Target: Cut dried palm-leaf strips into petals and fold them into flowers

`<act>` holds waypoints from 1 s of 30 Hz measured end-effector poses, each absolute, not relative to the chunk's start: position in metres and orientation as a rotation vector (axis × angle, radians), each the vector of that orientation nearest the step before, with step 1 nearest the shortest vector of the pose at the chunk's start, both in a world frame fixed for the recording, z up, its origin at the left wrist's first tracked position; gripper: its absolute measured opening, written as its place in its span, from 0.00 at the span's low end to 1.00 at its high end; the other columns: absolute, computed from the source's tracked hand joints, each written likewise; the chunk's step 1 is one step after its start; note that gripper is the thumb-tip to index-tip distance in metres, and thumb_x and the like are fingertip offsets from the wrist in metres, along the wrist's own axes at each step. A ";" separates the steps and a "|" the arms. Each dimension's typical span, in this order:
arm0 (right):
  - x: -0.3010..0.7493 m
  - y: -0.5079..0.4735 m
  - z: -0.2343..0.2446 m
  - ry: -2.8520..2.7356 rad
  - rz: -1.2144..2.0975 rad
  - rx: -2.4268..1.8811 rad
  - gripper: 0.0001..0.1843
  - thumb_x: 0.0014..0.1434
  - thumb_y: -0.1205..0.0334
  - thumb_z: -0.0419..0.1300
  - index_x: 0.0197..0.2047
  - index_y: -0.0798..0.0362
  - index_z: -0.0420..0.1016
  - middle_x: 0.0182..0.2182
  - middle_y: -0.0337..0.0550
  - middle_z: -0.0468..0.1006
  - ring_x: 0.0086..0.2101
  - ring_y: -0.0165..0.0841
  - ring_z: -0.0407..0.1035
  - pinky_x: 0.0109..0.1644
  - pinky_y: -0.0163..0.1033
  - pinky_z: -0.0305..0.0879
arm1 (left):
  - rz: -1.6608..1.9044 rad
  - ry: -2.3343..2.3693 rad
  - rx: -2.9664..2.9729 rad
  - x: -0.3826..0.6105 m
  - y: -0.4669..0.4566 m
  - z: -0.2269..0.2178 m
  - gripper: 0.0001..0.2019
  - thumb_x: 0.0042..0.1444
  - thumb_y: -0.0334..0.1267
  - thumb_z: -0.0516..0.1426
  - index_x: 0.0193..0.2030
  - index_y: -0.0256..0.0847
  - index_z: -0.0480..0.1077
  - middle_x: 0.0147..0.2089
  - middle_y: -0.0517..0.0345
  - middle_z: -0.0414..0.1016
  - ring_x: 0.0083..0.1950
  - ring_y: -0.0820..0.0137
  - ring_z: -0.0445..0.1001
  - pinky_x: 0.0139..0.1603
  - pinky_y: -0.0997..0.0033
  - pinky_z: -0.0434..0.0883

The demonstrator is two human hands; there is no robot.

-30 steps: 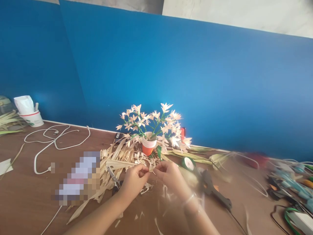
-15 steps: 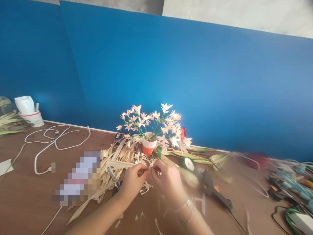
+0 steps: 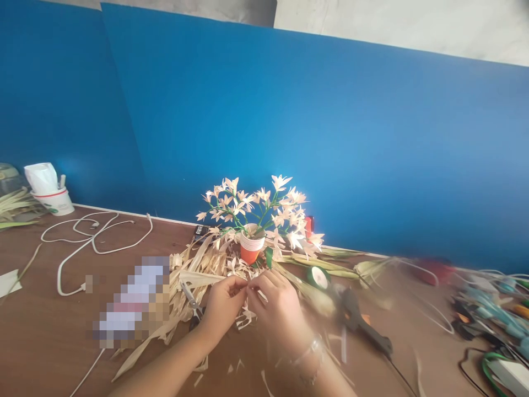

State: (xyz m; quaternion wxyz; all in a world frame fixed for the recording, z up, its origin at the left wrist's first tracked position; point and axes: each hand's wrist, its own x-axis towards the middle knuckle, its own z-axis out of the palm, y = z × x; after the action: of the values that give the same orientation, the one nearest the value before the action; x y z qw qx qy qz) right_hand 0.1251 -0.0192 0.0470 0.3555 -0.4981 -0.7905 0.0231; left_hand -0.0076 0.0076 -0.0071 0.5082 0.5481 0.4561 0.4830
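My left hand (image 3: 223, 306) and my right hand (image 3: 278, 311) meet above the brown table (image 3: 49, 331), fingertips pinched together on a small pale strip of dried leaf (image 3: 249, 286). A small leaf flower (image 3: 247, 316) lies just below the hands. Behind them stands an orange and white paper cup (image 3: 251, 246) holding a bouquet of pale leaf flowers (image 3: 264, 209) on green stems. Scissors (image 3: 190, 302) lie left of my left hand among a heap of dried leaf strips (image 3: 194, 270).
A roll of green tape (image 3: 318, 277) and a black glue gun (image 3: 361, 322) lie right of my hands. A white cable (image 3: 93, 237) loops at the left. A white cup (image 3: 52, 198) stands far left by the blue wall (image 3: 289, 127). Tools and wires clutter the right edge.
My right hand has moved left toward my left hand, so the fingertips now touch closely over the leaf strip. My left hand has hardly moved.
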 end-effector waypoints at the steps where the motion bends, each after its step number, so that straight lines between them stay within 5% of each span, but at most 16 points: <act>1: 0.125 -0.020 0.050 -2.037 0.114 -1.278 0.05 0.55 0.70 0.56 0.30 0.52 0.71 0.27 0.40 0.74 0.31 0.32 0.66 0.34 0.35 0.58 | 1.179 1.063 1.280 -0.008 0.008 -0.005 0.07 0.48 0.38 0.57 0.28 0.37 0.72 0.23 0.59 0.72 0.25 0.72 0.68 0.28 0.74 0.65; 6: 0.133 -0.025 0.067 -1.831 0.361 -1.290 0.06 0.56 0.67 0.55 0.38 0.52 0.70 0.30 0.40 0.74 0.31 0.33 0.68 0.36 0.36 0.62 | 1.189 1.005 1.140 -0.007 0.007 0.008 0.09 0.44 0.42 0.62 0.26 0.38 0.71 0.18 0.65 0.67 0.22 0.74 0.65 0.26 0.75 0.63; 13: 0.146 -0.018 0.070 -1.597 0.557 -1.382 0.07 0.56 0.63 0.54 0.37 0.53 0.72 0.30 0.42 0.76 0.32 0.33 0.69 0.35 0.36 0.63 | 1.116 0.956 1.063 -0.010 0.006 0.009 0.13 0.43 0.45 0.63 0.25 0.38 0.69 0.15 0.67 0.65 0.17 0.80 0.57 0.18 0.79 0.51; 19: 0.146 -0.014 0.069 -1.559 1.011 -1.367 0.13 0.55 0.55 0.57 0.30 0.56 0.75 0.26 0.40 0.76 0.29 0.32 0.67 0.32 0.34 0.62 | 1.029 0.815 0.981 -0.010 0.004 0.014 0.13 0.42 0.44 0.65 0.26 0.37 0.68 0.18 0.65 0.67 0.19 0.79 0.61 0.18 0.80 0.52; 30: 0.140 -0.012 0.062 -1.431 1.008 -1.419 0.11 0.51 0.59 0.57 0.22 0.55 0.67 0.20 0.37 0.67 0.24 0.28 0.60 0.25 0.30 0.57 | 0.923 0.924 1.027 -0.006 0.004 0.012 0.14 0.39 0.44 0.65 0.27 0.37 0.70 0.16 0.66 0.66 0.15 0.82 0.55 0.16 0.79 0.46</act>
State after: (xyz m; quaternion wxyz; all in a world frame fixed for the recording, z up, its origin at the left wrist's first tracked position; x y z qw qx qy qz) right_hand 0.1401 -0.0121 0.0617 0.4296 -0.5687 -0.5735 0.4039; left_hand -0.0055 0.0045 0.0125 0.6741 0.4566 0.4108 0.4103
